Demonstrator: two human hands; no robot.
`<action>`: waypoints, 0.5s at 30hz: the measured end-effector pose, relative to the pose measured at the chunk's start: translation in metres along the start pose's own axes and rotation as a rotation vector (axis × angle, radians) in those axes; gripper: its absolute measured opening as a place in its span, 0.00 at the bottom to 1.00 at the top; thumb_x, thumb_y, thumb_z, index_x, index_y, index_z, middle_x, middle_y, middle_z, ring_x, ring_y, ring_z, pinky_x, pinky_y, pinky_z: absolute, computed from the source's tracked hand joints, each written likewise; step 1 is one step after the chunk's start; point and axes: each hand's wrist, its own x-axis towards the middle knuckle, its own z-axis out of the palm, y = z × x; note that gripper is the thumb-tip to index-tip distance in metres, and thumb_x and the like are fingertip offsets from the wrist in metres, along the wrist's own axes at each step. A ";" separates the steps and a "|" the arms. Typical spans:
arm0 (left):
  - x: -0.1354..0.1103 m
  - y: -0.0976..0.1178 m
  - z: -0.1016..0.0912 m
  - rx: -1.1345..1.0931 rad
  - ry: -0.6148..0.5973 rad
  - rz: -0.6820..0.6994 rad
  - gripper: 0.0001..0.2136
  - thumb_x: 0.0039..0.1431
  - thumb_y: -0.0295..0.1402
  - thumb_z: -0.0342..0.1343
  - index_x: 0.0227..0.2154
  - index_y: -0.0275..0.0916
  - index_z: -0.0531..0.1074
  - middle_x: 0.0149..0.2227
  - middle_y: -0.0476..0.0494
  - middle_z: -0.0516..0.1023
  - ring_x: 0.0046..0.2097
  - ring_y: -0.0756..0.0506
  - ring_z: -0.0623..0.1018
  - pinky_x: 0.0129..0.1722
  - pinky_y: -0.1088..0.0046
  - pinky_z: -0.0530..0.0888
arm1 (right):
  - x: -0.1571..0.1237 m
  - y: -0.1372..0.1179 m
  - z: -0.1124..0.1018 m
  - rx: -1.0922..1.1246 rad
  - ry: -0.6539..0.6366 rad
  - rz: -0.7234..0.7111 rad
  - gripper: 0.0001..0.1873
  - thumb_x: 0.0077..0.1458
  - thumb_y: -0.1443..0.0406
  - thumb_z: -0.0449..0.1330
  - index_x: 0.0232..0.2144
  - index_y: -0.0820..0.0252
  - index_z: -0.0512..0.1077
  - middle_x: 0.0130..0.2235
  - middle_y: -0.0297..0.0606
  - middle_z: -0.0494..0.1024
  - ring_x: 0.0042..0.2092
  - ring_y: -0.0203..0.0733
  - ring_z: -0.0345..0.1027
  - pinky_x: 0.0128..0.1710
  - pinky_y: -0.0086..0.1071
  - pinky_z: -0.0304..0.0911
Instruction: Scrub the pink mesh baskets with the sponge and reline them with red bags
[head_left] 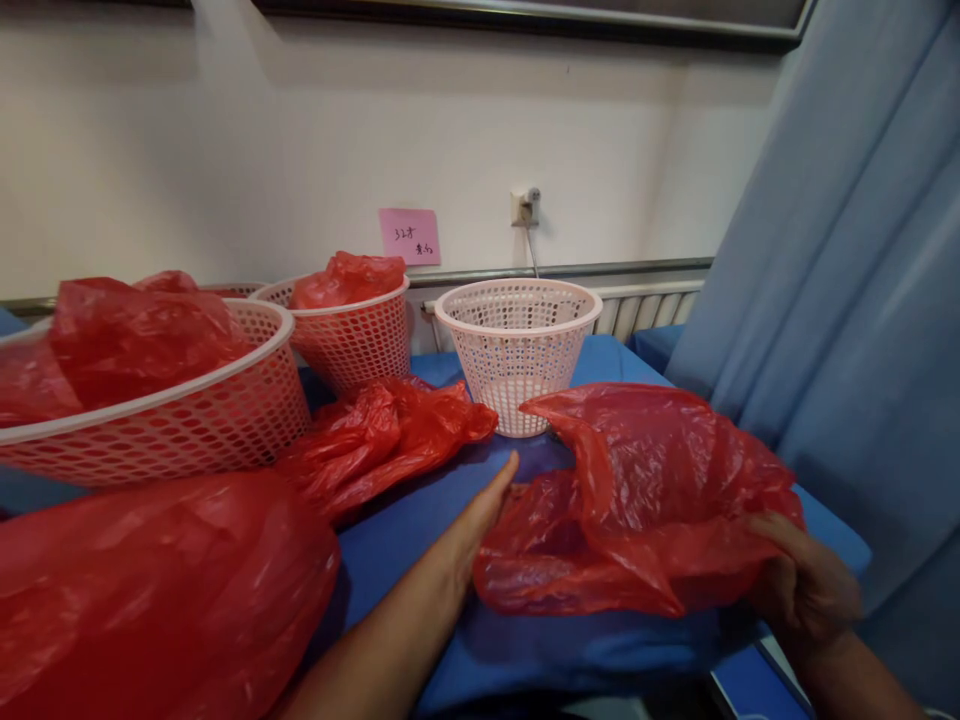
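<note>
A red plastic bag [645,500] lies opened on the blue table [405,540] in front of an empty pink mesh basket [517,350]. My right hand [806,585] grips the bag's right edge with curled fingers. My left hand [480,520] reaches into the bag's mouth from the left; the thumb shows, the other fingers are hidden inside the plastic.
Another crumpled red bag [390,430] lies left of the empty basket. Two more pink baskets [150,400] [352,330] at the left hold red bags. A large red bag [150,590] fills the near left. A blue curtain [855,300] hangs at the right.
</note>
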 end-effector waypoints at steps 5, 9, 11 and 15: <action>0.026 -0.008 0.014 0.113 0.266 0.323 0.17 0.45 0.38 0.74 0.36 0.34 0.80 0.33 0.38 0.84 0.34 0.41 0.83 0.39 0.65 0.78 | 0.015 -0.007 -0.004 -0.017 -0.048 -0.099 0.13 0.64 0.67 0.54 0.45 0.49 0.76 0.37 0.38 0.83 0.35 0.49 0.80 0.35 0.37 0.73; 0.012 0.011 -0.011 0.195 0.679 0.755 0.15 0.41 0.35 0.72 0.32 0.37 0.76 0.32 0.48 0.80 0.34 0.49 0.78 0.38 0.74 0.73 | 0.025 -0.001 -0.012 -0.070 -0.128 -0.056 0.12 0.67 0.67 0.53 0.40 0.52 0.76 0.31 0.36 0.82 0.29 0.44 0.77 0.29 0.33 0.68; -0.006 0.022 -0.029 0.219 0.796 0.866 0.13 0.42 0.34 0.70 0.32 0.38 0.76 0.32 0.50 0.79 0.34 0.50 0.77 0.38 0.75 0.72 | 0.025 0.004 -0.014 -0.079 -0.155 -0.029 0.12 0.68 0.65 0.53 0.38 0.54 0.76 0.30 0.35 0.80 0.27 0.41 0.75 0.27 0.32 0.66; -0.040 0.030 -0.052 0.285 0.971 0.989 0.13 0.39 0.34 0.69 0.29 0.37 0.74 0.32 0.49 0.78 0.35 0.48 0.77 0.40 0.73 0.73 | 0.020 0.008 -0.008 -0.058 -0.229 -0.041 0.12 0.68 0.65 0.52 0.38 0.54 0.76 0.29 0.35 0.79 0.27 0.40 0.74 0.27 0.31 0.66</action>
